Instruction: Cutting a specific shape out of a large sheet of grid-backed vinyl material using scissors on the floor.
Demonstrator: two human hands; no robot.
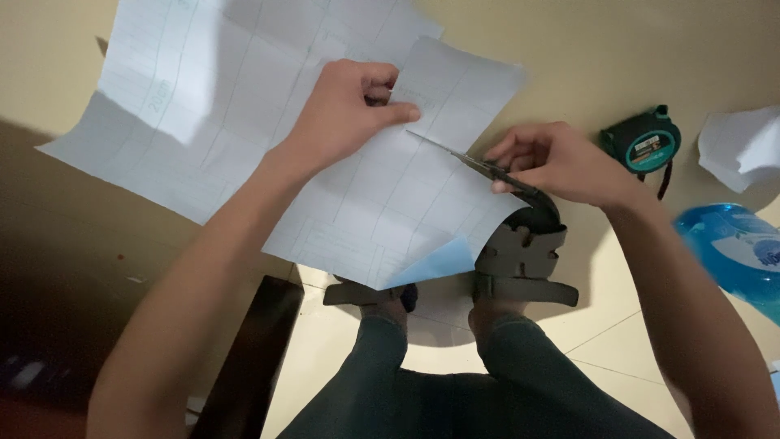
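Pale grid-lined sheet (268,122) with a blue underside spreads over the floor and the person's knees in the head view, its near corner curling up to show the blue. It looks light, thin and floppy, likely to sag or tear unless held close to the cut. Left hand (345,110) pinches the sheet's upper edge, fingers clenched on it. Right hand (561,162), just right of the sheet, grips the scissors (471,162), blades partly into the sheet. Well right of the sheet lies a green tape measure (646,140).
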